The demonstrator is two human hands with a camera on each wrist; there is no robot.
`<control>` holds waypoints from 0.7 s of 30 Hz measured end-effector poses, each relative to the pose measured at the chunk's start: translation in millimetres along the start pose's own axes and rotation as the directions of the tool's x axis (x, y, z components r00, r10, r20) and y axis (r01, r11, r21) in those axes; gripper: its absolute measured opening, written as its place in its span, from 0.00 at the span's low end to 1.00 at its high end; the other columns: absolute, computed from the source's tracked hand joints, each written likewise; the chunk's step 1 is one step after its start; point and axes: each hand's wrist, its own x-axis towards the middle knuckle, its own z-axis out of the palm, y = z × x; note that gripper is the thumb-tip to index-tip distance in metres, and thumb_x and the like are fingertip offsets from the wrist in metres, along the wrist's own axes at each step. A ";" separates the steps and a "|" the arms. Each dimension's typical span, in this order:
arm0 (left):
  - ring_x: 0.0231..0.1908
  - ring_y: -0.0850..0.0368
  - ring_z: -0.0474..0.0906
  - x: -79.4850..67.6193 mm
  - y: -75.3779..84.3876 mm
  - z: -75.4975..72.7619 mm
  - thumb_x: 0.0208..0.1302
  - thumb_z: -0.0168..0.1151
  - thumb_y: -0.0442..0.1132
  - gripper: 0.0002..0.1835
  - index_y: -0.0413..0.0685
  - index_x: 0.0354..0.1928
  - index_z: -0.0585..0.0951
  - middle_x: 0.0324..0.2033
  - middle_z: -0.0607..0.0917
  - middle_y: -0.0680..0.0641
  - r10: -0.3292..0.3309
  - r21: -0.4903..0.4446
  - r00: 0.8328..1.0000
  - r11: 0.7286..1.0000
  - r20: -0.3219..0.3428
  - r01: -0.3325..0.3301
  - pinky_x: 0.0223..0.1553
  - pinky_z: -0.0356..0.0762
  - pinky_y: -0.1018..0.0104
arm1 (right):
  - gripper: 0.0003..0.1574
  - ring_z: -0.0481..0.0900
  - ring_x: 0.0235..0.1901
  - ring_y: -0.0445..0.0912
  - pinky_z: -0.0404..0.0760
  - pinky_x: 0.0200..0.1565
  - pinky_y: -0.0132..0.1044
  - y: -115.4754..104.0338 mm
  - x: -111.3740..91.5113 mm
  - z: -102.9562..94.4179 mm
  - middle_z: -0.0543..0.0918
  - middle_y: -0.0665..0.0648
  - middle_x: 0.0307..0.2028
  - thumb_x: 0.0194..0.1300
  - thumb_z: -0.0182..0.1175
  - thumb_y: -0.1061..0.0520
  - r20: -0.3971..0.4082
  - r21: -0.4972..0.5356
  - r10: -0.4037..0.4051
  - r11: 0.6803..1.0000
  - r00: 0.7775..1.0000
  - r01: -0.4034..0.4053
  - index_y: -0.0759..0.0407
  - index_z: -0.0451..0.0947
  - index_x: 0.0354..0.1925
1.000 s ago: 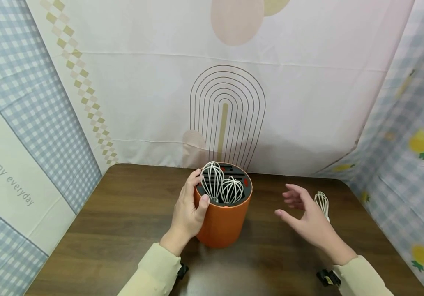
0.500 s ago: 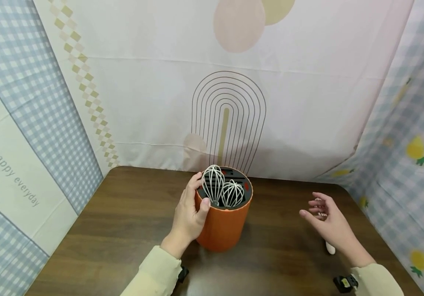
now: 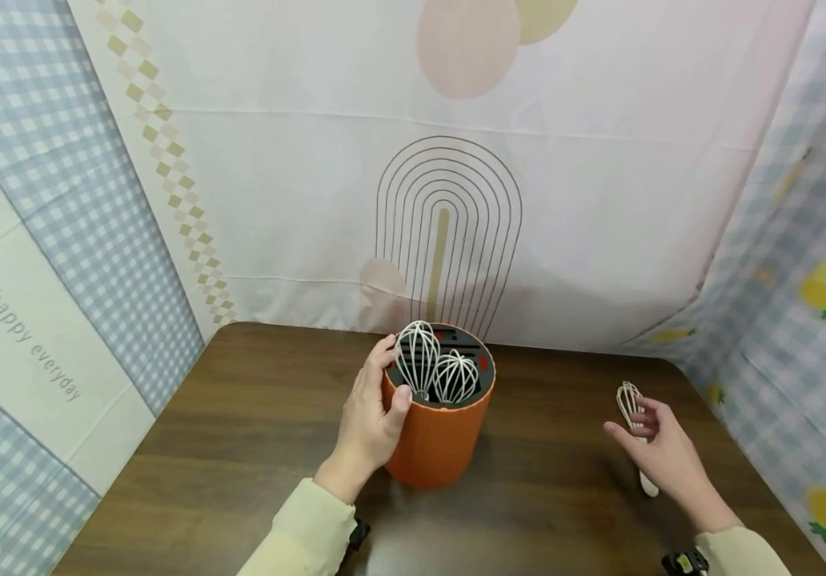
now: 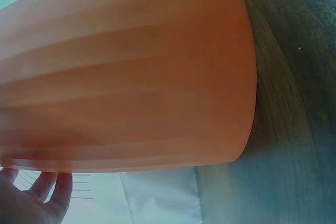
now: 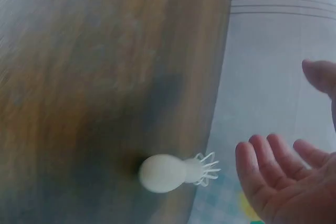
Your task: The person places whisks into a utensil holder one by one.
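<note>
An orange utensil holder (image 3: 435, 448) with a black slotted top stands upright on the table, and its side fills much of the left wrist view. My left hand (image 3: 366, 416) grips it near the rim, thumb on the front and fingers round the left side. Two wire whisks are in its top, a taller one (image 3: 416, 360) at left and a shorter one (image 3: 455, 378) beside it. Another whisk (image 3: 627, 400) with a white handle (image 5: 163, 173) lies on the table at right. Over it hovers my right hand (image 3: 661, 452), fingers loosely bent and holding nothing, covering its middle in the head view.
The brown wooden table (image 3: 240, 448) reaches back to a pale printed cloth (image 3: 298, 200). Checked cloths hang along both sides, the right one (image 3: 780, 384) close to the right hand. A black strap device (image 3: 685, 562) sits at the right wrist.
My right hand has moved right and lower, away from beside the holder to over the loose whisk. The left hand keeps its grip on the holder, which has stayed in place.
</note>
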 end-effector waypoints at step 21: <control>0.67 0.53 0.61 1.1 -0.7 0.8 0.68 0.41 0.63 0.32 0.51 0.66 0.65 0.70 0.63 0.52 0.014 0.002 1.000 1.000 -0.010 -0.014 0.60 0.65 0.47 | 0.61 0.74 0.50 0.68 0.76 0.43 0.54 39.7 8.3 1.8 0.69 0.81 0.54 0.63 0.57 0.33 0.076 -0.047 0.226 0.974 0.971 -0.222 0.80 0.48 0.66</control>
